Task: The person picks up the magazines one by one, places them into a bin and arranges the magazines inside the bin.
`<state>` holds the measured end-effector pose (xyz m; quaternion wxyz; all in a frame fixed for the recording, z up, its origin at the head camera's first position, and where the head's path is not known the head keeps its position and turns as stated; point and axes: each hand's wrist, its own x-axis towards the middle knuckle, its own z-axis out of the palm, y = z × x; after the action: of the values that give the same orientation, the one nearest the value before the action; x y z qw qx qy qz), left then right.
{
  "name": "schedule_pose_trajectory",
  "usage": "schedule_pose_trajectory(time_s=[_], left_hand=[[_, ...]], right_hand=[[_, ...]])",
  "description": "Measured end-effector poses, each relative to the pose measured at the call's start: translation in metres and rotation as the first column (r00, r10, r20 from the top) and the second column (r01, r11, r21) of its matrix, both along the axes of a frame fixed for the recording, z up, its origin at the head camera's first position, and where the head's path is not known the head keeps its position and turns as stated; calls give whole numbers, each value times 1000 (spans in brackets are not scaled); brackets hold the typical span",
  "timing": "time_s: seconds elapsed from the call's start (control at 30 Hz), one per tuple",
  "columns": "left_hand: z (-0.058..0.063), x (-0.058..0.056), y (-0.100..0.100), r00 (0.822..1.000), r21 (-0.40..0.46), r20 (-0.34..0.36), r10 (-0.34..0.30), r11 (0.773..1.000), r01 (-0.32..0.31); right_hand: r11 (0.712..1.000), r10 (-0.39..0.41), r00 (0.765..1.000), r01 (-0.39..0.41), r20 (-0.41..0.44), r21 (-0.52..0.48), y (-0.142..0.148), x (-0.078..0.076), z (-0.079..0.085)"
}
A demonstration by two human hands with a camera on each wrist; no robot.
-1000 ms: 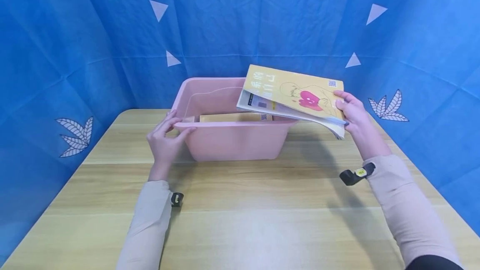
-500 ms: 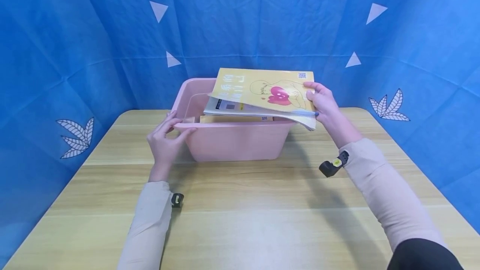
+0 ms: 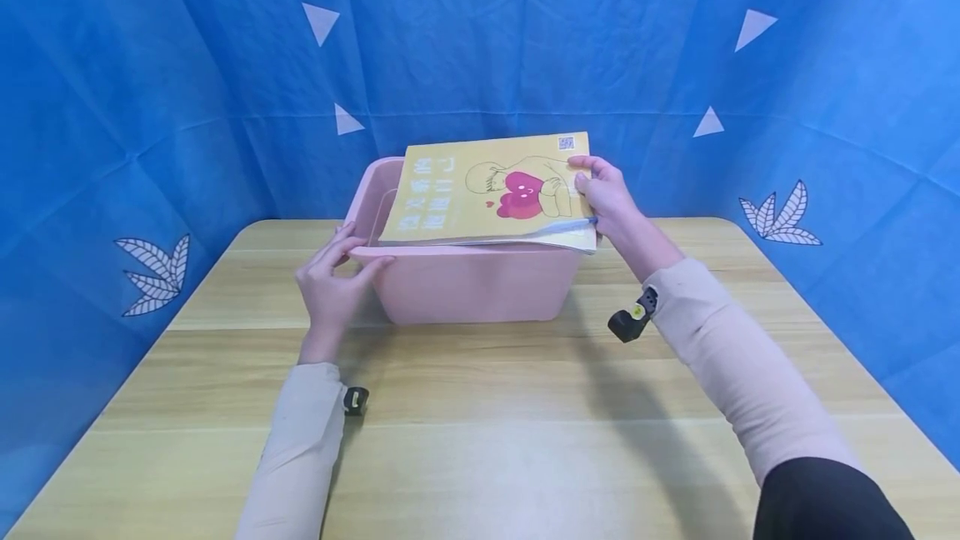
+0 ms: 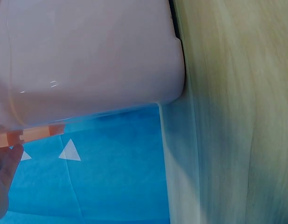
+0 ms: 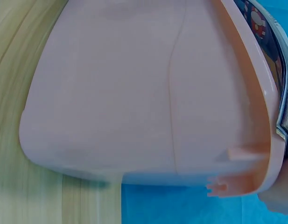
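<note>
A pink plastic bin (image 3: 472, 286) stands on the table. My left hand (image 3: 330, 286) holds its front left corner, with the thumb outside and the fingers over the rim. At the right, my right hand (image 3: 618, 207) grips the right edge of a yellow paperback book (image 3: 450, 190) whose cover shows a figure hugging a pink heart. Under that cover, whitish page edges or a second booklet show. The book lies across the bin's mouth, hiding most of the inside. In the right wrist view, thick page edges (image 5: 286, 84) sit just beyond the bin's rim (image 5: 274, 121).
The wooden table (image 3: 480, 440) extends in front of the bin. A blue curtain (image 3: 600, 40) with white leaf and triangle prints hangs behind and at both sides. Small black devices (image 3: 633, 319) are strapped at both wrists.
My right hand has carried the book leftward from the bin's right side to over its mouth, and the cover now lies flatter. My left hand has stayed on the rim.
</note>
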<state>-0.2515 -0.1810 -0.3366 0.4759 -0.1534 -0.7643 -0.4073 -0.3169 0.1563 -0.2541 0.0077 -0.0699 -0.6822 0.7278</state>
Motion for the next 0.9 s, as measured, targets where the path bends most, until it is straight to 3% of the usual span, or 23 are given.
schedule_pose_trajectory(time_s=[0.3, 0.5, 0.73, 0.83, 0.9], left_hand=[[2, 0, 2, 1000, 31, -12, -5, 1000, 5], [2, 1, 1, 1000, 24, 13, -6, 1000, 6], [0, 1, -1, 1000, 7, -4, 1, 1000, -1], [-1, 2, 0, 1000, 8, -5, 0, 1000, 0], [0, 1, 2, 1000, 9, -12, -2, 1000, 2]], right_hand=[[1000, -3, 999, 3, 40, 4, -12, -7, 0], [1000, 4, 999, -5, 41, 16, -21, -12, 1], [1000, 13, 998, -15, 64, 27, -30, -17, 1], [999, 35, 996, -37, 77, 21, -30, -17, 1], [994, 100, 991, -103, 94, 30, -28, -16, 2]])
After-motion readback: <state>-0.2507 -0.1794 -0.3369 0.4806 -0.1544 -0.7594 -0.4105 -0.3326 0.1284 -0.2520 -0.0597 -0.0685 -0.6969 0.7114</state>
